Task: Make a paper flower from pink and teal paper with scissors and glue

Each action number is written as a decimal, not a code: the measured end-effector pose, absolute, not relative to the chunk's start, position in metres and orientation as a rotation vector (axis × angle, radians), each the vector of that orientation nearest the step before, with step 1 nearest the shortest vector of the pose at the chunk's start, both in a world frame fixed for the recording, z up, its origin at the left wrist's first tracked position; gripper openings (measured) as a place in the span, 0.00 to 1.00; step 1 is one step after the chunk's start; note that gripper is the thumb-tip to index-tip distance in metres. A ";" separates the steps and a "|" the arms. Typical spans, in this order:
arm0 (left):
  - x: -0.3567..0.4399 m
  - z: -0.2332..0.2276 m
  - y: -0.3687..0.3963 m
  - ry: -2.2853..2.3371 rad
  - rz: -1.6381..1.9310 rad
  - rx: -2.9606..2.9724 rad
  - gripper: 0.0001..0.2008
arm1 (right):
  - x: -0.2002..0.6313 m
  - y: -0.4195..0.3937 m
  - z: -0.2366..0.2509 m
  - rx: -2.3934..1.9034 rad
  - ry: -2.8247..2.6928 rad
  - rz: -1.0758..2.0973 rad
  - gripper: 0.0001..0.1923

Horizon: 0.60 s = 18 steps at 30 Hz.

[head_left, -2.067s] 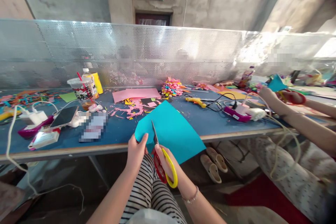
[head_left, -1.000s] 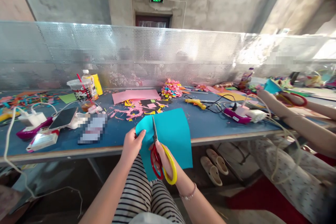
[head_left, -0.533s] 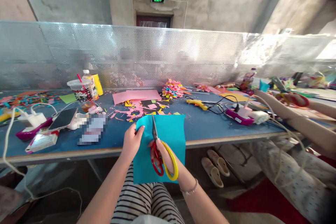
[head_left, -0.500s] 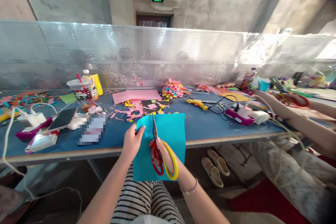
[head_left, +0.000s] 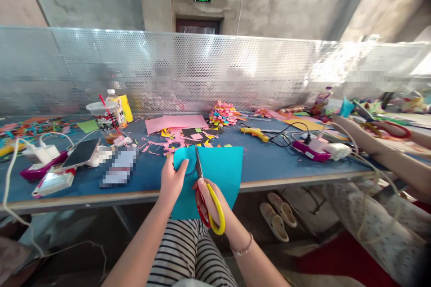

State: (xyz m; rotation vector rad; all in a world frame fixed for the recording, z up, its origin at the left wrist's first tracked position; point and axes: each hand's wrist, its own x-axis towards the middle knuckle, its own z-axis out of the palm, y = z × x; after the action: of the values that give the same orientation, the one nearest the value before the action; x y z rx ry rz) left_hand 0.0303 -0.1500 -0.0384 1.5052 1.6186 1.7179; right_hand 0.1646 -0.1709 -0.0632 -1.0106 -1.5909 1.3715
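A sheet of blue paper is held up over my lap at the table's front edge. My left hand pinches its left side, thumb on top. In my right hand is a pair of scissors with one red and one yellow handle loop, my fingers through the loops. The blades point away from me and lie across the left part of the paper, their tips near its far edge. The lower blade is largely hidden, and the handle loops sit close together.
Pink sheets, paper scraps and a pile of paper pieces lie beyond the blue paper. A drink cup and phones are at left. A yellow glue gun and purple power strip are at right, beside another person's arm.
The scissor handles have come closer together and the blades have turned slightly. The blue paper's right side has shifted right and its lower edge has risen. My left hand keeps its pinch.
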 end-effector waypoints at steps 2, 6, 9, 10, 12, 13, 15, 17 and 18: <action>0.033 -0.040 -0.151 1.629 1.740 1.536 0.15 | 0.166 -0.174 -0.059 -0.998 -1.556 1.408 0.28; 0.033 -0.042 -0.158 1.650 1.702 1.639 0.16 | 0.168 -0.178 -0.054 -0.958 -1.506 1.436 0.27; 0.028 -0.041 -0.162 1.669 1.664 1.677 0.16 | 0.168 -0.174 -0.056 -0.962 -1.536 1.442 0.28; 0.027 -0.040 -0.161 1.671 1.657 1.682 0.16 | 0.167 -0.172 -0.057 -0.975 -1.549 1.426 0.28; 0.023 -0.038 -0.157 1.658 1.653 1.670 0.15 | 0.166 -0.168 -0.058 -1.011 -1.561 1.383 0.28; 0.022 -0.037 -0.153 1.641 1.654 1.647 0.15 | 0.166 -0.166 -0.058 -1.022 -1.557 1.376 0.28; 0.021 -0.033 -0.146 1.582 1.665 1.568 0.14 | 0.165 -0.162 -0.056 -1.022 -1.543 1.406 0.28; 0.021 -0.029 -0.139 1.523 1.705 1.449 0.14 | 0.165 -0.160 -0.052 -1.010 -1.534 1.459 0.28; 0.022 -0.027 -0.136 1.500 1.730 1.387 0.14 | 0.165 -0.159 -0.051 -1.005 -1.533 1.484 0.28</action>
State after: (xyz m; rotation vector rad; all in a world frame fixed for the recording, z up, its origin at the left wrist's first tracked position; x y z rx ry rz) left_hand 0.0224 -0.1364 -0.0273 1.3870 1.5004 1.7303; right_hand 0.1650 -0.1591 -0.0506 -1.0048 -1.5326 1.4842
